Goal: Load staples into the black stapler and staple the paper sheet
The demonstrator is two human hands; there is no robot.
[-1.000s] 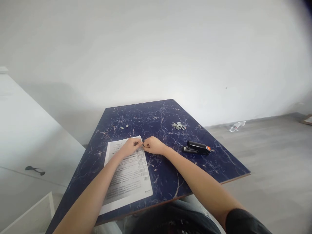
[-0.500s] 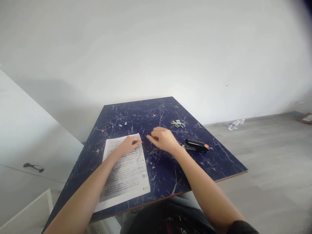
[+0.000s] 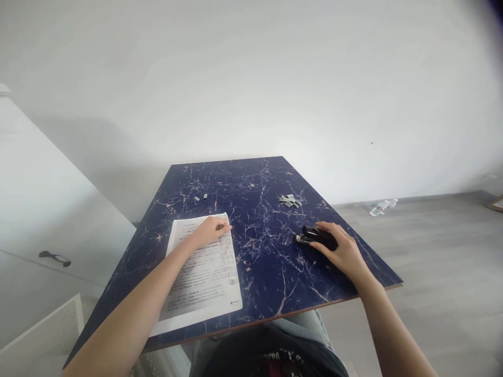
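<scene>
A printed white sheet of paper (image 3: 200, 277) lies on the near left part of a dark blue marbled table (image 3: 259, 262). My left hand (image 3: 210, 230) rests on the paper's top right corner, fingers curled and pressed down. My right hand (image 3: 338, 246) lies over a black stapler (image 3: 312, 235) at the table's right side, with the fingers wrapped round its rear end. The stapler stays flat on the table.
A small heap of staple strips (image 3: 290, 200) lies beyond the stapler. Two loose staple pieces (image 3: 200, 197) sit at the far left. A white cabinet (image 3: 47, 230) with a dark handle stands on the left. A plastic bottle (image 3: 383, 206) lies on the grey floor by the wall.
My right hand left the paper's corner, swept right across the table and came down on the stapler. My left hand stayed on the paper.
</scene>
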